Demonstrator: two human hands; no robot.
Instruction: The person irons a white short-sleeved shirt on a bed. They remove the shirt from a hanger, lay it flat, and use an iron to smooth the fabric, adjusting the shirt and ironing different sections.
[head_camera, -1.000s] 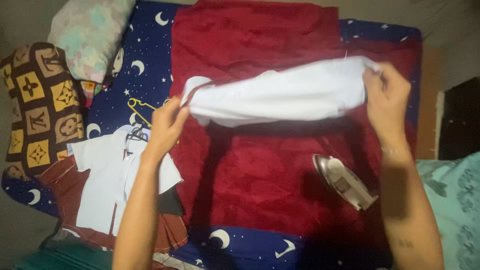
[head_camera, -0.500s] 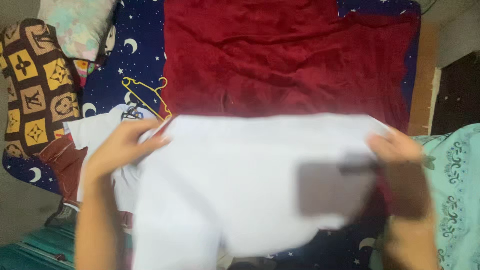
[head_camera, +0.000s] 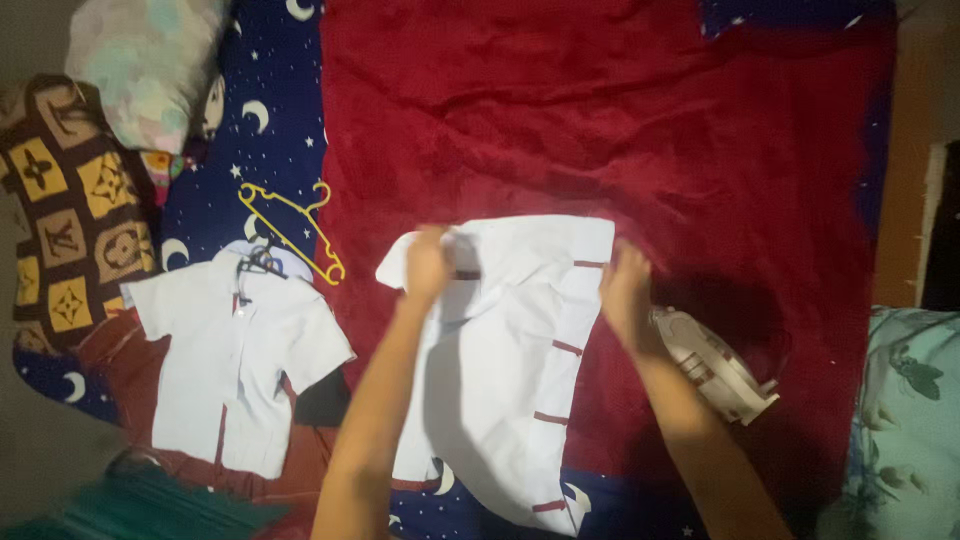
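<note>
**Q:** Both hands, what are they doing?

**A:** Both reach forward from the bottom edge onto a white shirt (head_camera: 510, 350) lying flat on a red blanket (head_camera: 640, 130). The left hand (head_camera: 430, 262) rests on the shirt's upper left corner, near the collar, with its fingers curled down into the cloth; whether it pinches the fabric or only presses it, I cannot tell. The right hand (head_camera: 625, 295) lies on the shirt's right edge, fingers pointing away from the person and pressed flat against the cloth.

**Q:** Where does the shirt lie?

**A:** Near the lower middle of the view, its top edge toward the far side, its hem running off the blanket onto a dark blue sheet (head_camera: 270, 140) printed with moons and stars. Short red stripes mark the shirt's right-hand edge.

**Q:** What is close by?

**A:** An iron (head_camera: 712, 365), pale with a metal sole, lies tilted on the blanket just right of the right wrist. To the left, a second white shirt (head_camera: 235, 360) lies spread out on a dark hanger, over some red-brown cloth. A yellow hanger (head_camera: 295, 225) sits just above it on the sheet. Farther left are a brown and yellow patterned pillow (head_camera: 60, 220) and a pale floral pillow (head_camera: 145, 65). A teal patterned cloth (head_camera: 905, 420) shows at the lower right.
</note>
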